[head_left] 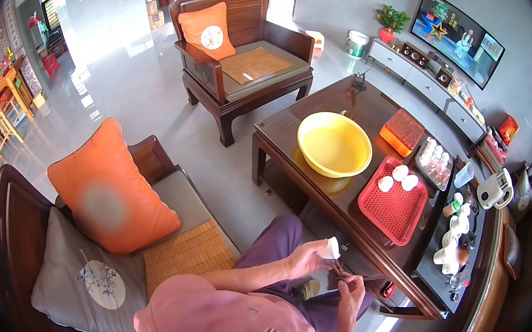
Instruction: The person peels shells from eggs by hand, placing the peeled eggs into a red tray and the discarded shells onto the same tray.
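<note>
My left hand (307,259) holds a small white cup (330,248) above my lap, its rim turned to the right. Just below it, my right hand (352,289) pinches a small bundle of thin brown pieces (340,271), too small to name exactly; it reaches up close to the cup. On the dark wooden coffee table (290,163) beside my knees stands a yellow plastic basin (334,145). Nearer to me lies a red perforated plastic basket (391,210) with three white cups (400,173) in its far part.
A red lidded box (402,132) and a clear tray of small white items (434,161) stand behind the basket. At the right, a black tea tray (428,273) bears several white cups and a glass. A wooden armchair (243,64) stands beyond the table; cushions (109,185) lie at my left.
</note>
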### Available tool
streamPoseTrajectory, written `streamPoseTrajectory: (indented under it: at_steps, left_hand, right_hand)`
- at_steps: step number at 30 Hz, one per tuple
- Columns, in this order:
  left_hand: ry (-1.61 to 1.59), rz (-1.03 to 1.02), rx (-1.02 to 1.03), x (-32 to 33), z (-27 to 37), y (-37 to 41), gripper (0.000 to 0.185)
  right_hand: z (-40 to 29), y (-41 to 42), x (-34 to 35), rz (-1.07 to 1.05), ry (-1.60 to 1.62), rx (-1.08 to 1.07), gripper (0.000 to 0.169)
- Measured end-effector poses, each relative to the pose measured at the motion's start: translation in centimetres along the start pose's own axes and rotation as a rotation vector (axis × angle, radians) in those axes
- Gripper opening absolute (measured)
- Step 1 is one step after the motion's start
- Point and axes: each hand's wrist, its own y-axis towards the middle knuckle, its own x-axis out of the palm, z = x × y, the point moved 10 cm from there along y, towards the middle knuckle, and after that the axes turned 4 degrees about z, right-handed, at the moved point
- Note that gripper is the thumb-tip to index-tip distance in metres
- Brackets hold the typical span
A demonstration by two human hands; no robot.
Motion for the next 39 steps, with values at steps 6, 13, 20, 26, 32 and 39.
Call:
streamPoseTrajectory:
  at_steps: [6,13,20,26,32,39]
  left_hand:
    - [0.094,-0.068,0.089,2.2,1.5,-1.1,0.036]
    - [0.12,0.007,0.059,1.4,0.4,-2.1,0.035]
    - [0.397,0.213,-0.133,-1.6,-4.4,-0.5,0.041]
    - [0.56,0.216,-0.367,0.1,-11.1,0.3,0.045]
    - [0.732,0.147,-0.541,2.4,-15.1,1.4,0.05]
    - [0.587,0.021,-0.767,6.6,-18.3,0.1,0.053]
  right_hand:
    - [2.7,-1.1,0.8,-0.067,-0.084,0.237,0.023]
    - [4.7,-2.9,-0.2,-0.238,0.301,0.197,0.029]
    - [0.0,-2.2,-6.3,0.199,0.261,-0.061,0.021]
    - [-6.0,-3.7,-4.4,-0.242,-0.427,-0.224,0.032]
    - [-5.1,-6.0,-6.7,-0.403,-0.839,-0.457,0.03]
    - [-5.6,-7.4,-8.6,-0.226,-0.906,-0.593,0.021]
